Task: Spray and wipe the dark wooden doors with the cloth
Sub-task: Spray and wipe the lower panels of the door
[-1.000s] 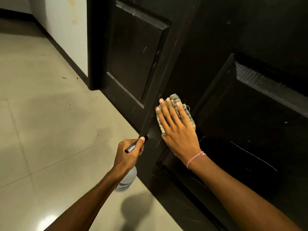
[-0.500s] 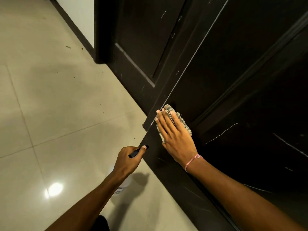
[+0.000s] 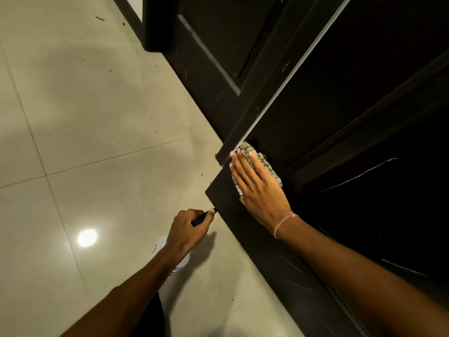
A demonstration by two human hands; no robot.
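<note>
Two dark wooden doors fill the right side. The near door point(image 3: 340, 117) shows pale scratches, and its bottom corner juts over the floor. My right hand point(image 3: 260, 188) lies flat with straight fingers on a folded grey cloth point(image 3: 266, 164), pressing it against the near door just above that corner. My left hand point(image 3: 187, 232) grips the black trigger head of a white spray bottle point(image 3: 181, 262) low beside the door's corner; most of the bottle is hidden under my hand. The far door point(image 3: 213, 40) stands behind it at the upper middle.
Pale glossy floor tiles point(image 3: 97, 117) with small dark specks cover the left side, with a lamp's reflection point(image 3: 87, 237) near my left arm. A dark skirting strip point(image 3: 127, 13) runs along the wall at the top.
The view has tipped downward and my right hand has slid the cloth down the near door toward its bottom corner. My left hand still holds the bottle low beside the door.
</note>
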